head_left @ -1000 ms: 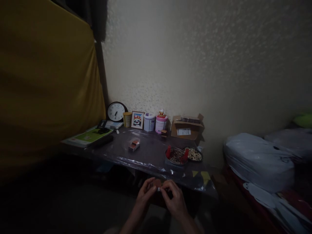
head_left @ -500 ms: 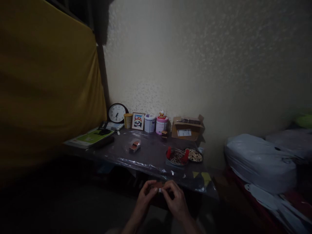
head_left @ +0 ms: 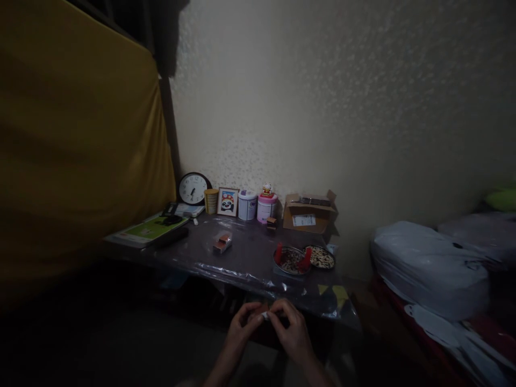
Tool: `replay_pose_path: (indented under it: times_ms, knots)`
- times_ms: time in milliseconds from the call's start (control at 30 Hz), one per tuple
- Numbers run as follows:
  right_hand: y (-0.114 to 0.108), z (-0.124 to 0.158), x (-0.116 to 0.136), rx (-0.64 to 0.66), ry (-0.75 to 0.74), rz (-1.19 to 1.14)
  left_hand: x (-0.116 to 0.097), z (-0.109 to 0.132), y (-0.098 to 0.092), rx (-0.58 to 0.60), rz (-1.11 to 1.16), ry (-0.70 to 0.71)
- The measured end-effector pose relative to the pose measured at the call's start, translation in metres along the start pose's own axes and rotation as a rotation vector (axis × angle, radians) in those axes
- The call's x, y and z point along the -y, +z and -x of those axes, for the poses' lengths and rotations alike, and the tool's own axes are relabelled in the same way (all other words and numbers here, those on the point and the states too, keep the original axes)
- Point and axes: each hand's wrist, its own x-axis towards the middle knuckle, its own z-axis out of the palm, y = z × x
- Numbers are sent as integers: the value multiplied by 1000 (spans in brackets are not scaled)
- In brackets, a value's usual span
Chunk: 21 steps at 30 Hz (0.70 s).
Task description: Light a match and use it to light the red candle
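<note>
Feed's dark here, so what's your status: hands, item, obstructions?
Left hand and right hand pinch a small box together. Held just before the table edge. Nothing between.

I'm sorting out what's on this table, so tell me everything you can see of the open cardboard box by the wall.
The brown cardboard box sits at the back of the dark, plastic-covered table, against the pale textured wall, right of a pink round tin. Its top flaps stand open, one sticking up at the right corner. A white label is stuck on its front face. Something dark and flat lies across its open top; the picture is too dim to identify it. Neither hand touches the box.
</note>
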Motion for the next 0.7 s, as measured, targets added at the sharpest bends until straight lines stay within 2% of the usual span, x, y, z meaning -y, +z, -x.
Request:
replay_pose_path:
  times_ms: [200,333,467,700]
  knots:
    - [-7,-8,-2,-84,317,-459,-4,4,3,21,203,-102]
    - [-14,-10,-4,-152,471,-660,-7,6,6,11,311,-159]
    - [-19,-10,-2,-174,520,-733,-5,5,6,15,345,-175]
    - [-15,-10,-4,-168,526,-678,1,4,4,65,371,-182]
